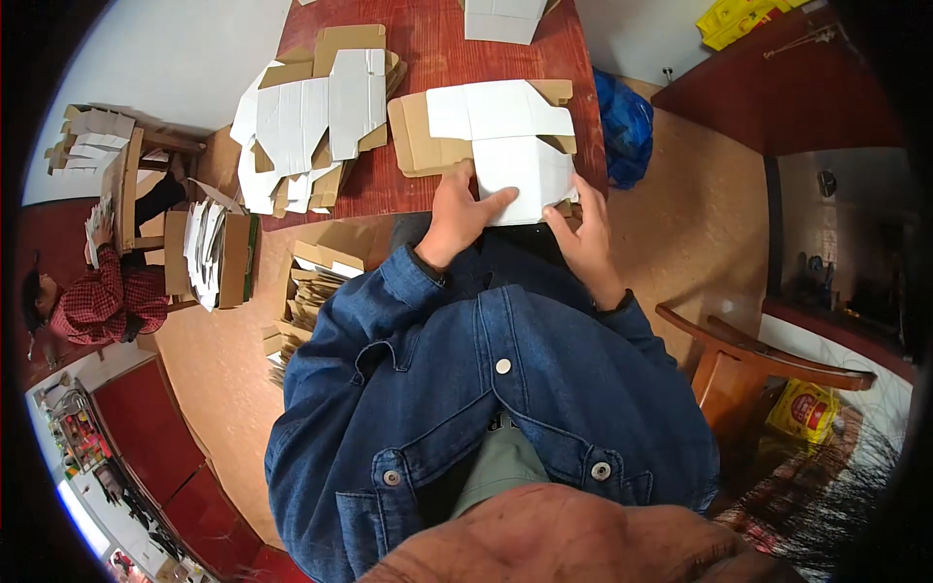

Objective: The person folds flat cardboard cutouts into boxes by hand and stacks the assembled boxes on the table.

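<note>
A flat white cardboard box blank (pixel 505 136) lies on a brown cardboard sheet (pixel 418 141) at the near edge of the red wooden table (pixel 437 49). My left hand (pixel 462 214) presses on the blank's lower left part, thumb stretched along it. My right hand (pixel 583 228) grips the blank's lower right corner at the table edge. Both arms wear blue denim sleeves.
A heap of white and brown box blanks (pixel 311 121) lies on the table's left. Another white blank (pixel 501 19) sits at the far edge. An open carton of blanks (pixel 311 291) stands on the floor left. A person in a red checked shirt (pixel 97 296) works far left. A wooden chair (pixel 758 360) is right.
</note>
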`<state>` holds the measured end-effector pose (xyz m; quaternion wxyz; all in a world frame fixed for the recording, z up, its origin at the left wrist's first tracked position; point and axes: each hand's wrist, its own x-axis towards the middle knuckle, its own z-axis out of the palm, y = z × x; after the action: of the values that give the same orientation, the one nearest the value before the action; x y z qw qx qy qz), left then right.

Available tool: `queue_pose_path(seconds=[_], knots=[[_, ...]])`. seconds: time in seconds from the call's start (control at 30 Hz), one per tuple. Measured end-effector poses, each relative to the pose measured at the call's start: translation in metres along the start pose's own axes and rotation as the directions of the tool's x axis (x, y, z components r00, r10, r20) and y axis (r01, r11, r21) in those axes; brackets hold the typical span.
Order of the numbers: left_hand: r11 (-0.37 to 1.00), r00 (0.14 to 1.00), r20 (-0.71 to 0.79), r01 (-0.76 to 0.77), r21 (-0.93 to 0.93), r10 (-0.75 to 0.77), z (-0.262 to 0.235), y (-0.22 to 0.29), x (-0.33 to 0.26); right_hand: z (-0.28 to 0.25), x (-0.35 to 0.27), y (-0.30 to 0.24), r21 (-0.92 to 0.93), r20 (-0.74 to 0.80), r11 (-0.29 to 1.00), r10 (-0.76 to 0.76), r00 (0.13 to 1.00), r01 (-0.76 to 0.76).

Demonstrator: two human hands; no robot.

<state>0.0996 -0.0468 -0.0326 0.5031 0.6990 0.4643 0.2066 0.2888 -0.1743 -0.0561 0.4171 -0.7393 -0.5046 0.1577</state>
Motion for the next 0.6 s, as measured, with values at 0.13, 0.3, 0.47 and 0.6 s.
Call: queue_pose_path(seconds=[0.13, 0.3, 0.47, 0.6], knots=[[0.791, 0.998, 0.014, -0.046, -0.61, 0.069, -0.008, 0.009, -0.01, -0.027, 0.008, -0.016, 0.16, -0.049, 0.987, 0.014, 0.999, -0.006], [0.7, 0.981, -0.133, -0.194, -0.687, 0.141, -0.051, 0.024, -0.017, -0.063, 0.034, -0.039, 0.477, -0.049, 0.872, 0.15, 0.988, -0.109], [0.533, 0.982, -0.163, -0.189, -0.825, 0.095, -0.066, 0.019, -0.025, -0.079, 0.047, -0.058, 0.581, -0.022, 0.81, 0.11, 0.994, -0.077], [0.636, 0.992, -0.049, -0.115, -0.763, 0.12, -0.072, 0.008, -0.026, -0.091, 0.068, -0.079, 0.476, -0.173, 0.818, -0.272, 0.947, 0.322]])
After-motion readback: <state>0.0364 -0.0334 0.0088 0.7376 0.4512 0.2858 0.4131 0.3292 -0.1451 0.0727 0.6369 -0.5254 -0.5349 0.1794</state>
